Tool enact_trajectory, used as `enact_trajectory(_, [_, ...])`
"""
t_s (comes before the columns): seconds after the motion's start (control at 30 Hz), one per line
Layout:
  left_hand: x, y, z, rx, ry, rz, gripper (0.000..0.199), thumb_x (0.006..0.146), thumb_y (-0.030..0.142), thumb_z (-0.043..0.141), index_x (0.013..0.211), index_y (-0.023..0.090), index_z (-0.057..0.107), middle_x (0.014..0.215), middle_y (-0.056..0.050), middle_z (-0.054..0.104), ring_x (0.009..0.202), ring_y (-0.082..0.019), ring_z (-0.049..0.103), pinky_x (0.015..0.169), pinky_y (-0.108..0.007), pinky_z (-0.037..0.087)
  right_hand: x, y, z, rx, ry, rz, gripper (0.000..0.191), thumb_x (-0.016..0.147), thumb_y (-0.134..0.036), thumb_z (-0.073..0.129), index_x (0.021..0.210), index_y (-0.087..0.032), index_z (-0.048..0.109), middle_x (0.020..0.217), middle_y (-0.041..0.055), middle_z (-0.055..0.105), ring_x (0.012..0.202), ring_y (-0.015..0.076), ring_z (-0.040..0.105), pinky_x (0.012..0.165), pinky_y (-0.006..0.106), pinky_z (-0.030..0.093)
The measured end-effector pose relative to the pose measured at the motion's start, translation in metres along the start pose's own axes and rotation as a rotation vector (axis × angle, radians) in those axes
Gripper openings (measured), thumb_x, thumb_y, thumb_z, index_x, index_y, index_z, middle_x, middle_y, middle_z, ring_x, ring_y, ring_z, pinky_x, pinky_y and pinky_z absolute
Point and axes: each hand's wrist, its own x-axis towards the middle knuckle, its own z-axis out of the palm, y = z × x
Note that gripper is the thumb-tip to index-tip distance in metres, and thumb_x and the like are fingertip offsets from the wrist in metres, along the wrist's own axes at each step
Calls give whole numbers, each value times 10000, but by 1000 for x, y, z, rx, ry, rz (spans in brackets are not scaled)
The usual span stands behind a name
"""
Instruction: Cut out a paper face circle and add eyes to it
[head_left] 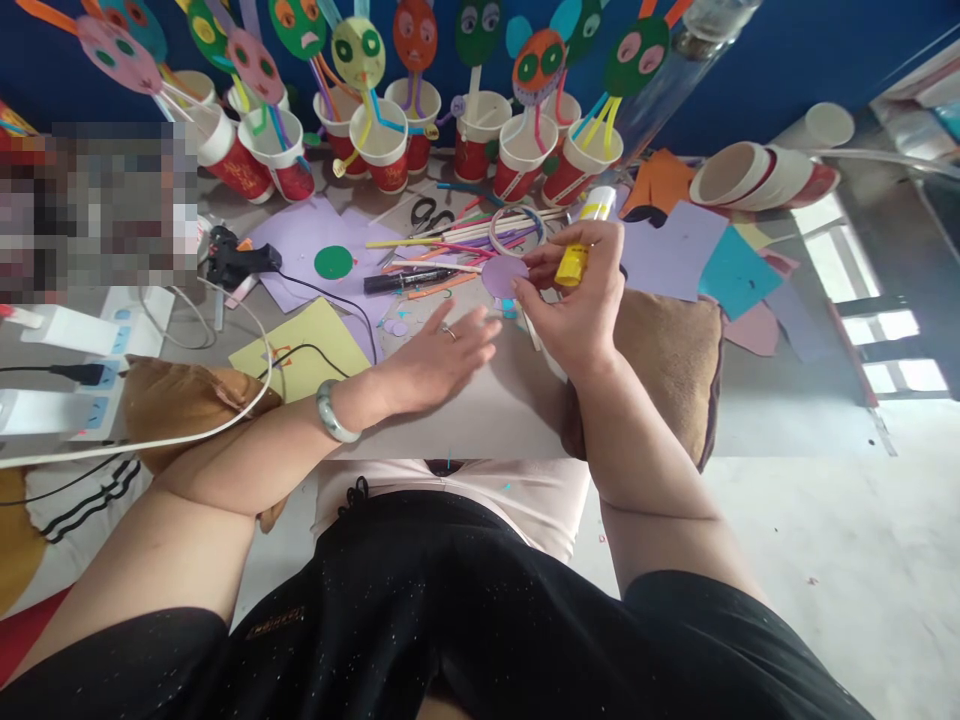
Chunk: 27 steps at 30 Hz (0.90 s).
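Between the fingertips of my right hand [574, 300] is a small purple paper disc [504, 279], held upright over the table. The same hand also keeps a yellow glue stick [574, 262] with a white end against its fingers. My left hand [442, 360], with a ring, hovers low over the grey table [480, 425], fingers spread and holding nothing. Behind it lie a black marker [401, 280], a bundle of sticks and coloured pipe cleaners [465, 236], and a green paper oval [333, 262] on purple paper.
Red and white cups [381, 160] with paper faces line the back. A brown cushion [667, 370] is beside my right forearm. Power strips [109, 370] and cables lie left. Coloured paper [739, 275] and stacked cups [765, 178] are at the right.
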Motion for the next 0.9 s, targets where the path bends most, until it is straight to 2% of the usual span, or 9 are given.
enact_trajectory(0.1, [-2,11,3,-71,-123,167,553,1129,503,441,1602,228,519,1747,-112,449,1693,-330,287,1373,-685,183,-1,3,1,31,-16,1,472,947,-365,769,1335,-344,500,1186,52,746,996,244,774,872,501,694])
enact_trajectory(0.2, [-2,12,8,-82,-165,157,686,1094,619,478,1650,217,467,1760,-111,425,1703,-346,249,1373,-692,138,-1,5,1,49,-20,-5,476,946,-360,771,1337,-342,500,1186,44,748,989,233,780,867,480,696])
enact_trajectory(0.37, [3,1,5,-7,-92,-28,746,1069,620,538,1643,147,487,1733,-156,456,1689,-382,280,1370,-713,95,0,5,2,33,-5,-13,453,946,-373,778,1309,-340,509,1167,39,765,922,223,788,859,486,705])
enact_trajectory(0.53, [4,-2,0,59,-13,-203,798,1032,591,618,1590,28,525,1734,-274,398,1682,-438,272,1364,-729,108,0,6,1,35,-10,-20,473,944,-348,769,1338,-346,508,1153,28,750,953,225,783,888,484,692])
enact_trajectory(0.6, [2,-2,2,52,20,-176,798,1000,594,674,1576,57,548,1751,-289,356,1682,-453,261,1345,-763,122,0,6,1,28,-17,-15,470,943,-348,767,1336,-343,510,1156,30,744,958,224,779,895,474,689])
enact_trajectory(0.73, [-2,-2,5,32,34,-32,740,968,602,725,1539,150,594,1751,-273,369,1672,-436,302,1316,-789,176,0,4,0,26,-14,-10,481,934,-339,774,1331,-342,504,1122,25,738,948,222,773,887,468,687])
enact_trajectory(0.9, [-2,-5,-1,56,95,-68,721,925,581,786,1464,124,639,1741,-294,376,1666,-458,304,1325,-786,180,0,2,1,39,-20,-3,467,945,-375,764,1318,-349,484,1157,39,728,974,232,764,857,476,684])
